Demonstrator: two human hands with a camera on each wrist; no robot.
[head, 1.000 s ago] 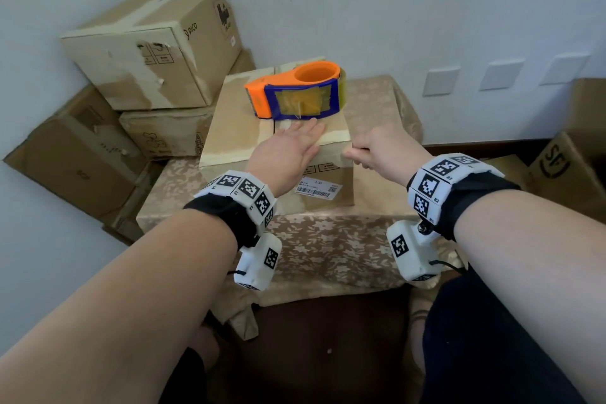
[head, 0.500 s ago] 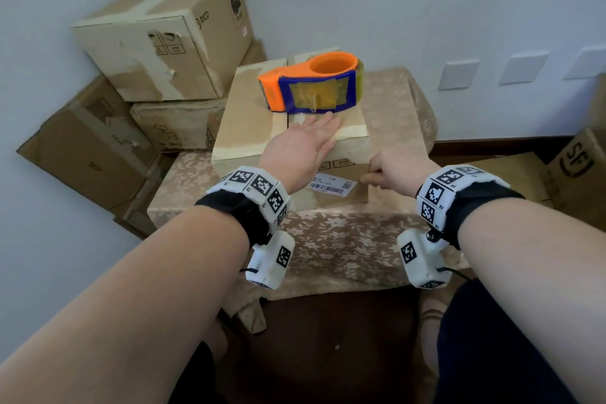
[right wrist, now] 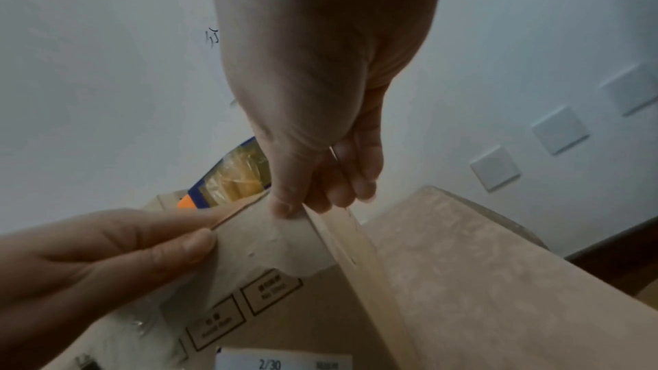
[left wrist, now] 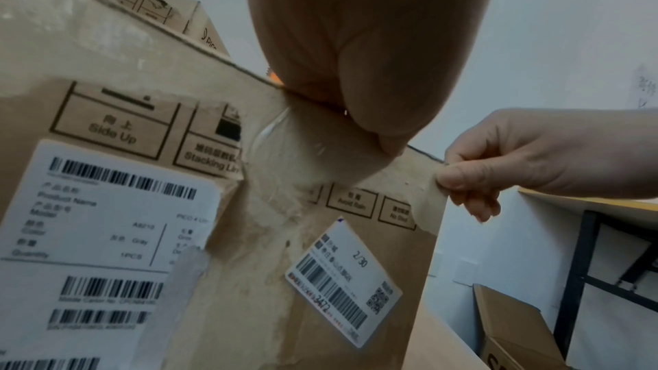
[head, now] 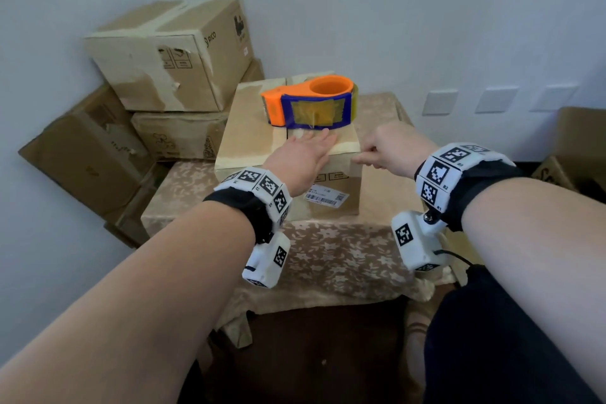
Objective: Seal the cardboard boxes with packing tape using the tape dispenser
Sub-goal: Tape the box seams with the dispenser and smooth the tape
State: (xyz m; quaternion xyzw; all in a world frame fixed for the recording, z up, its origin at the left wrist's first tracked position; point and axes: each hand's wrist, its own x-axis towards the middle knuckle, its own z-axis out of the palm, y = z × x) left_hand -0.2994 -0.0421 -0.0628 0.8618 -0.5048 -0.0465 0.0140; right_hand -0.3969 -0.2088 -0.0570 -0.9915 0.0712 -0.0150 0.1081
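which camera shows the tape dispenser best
The head view: the whole orange and blue tape dispenser sits on top of the box, unobstructed. The right wrist view catches only a slice of it behind the right hand. The left wrist view shows barely an orange sliver.

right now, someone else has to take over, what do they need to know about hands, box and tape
Left hand: flat on top of the box, fingers straight, pressing it down.
Right hand: pinching a tape strip at the box's front right corner.
Dispenser: lying unheld on the box top, behind the left hand.
Done: tape runs along the box's edges.
Left: press down the pinched strip; whether the centre seam is taped is unclear. Other boxes are stacked to the left.
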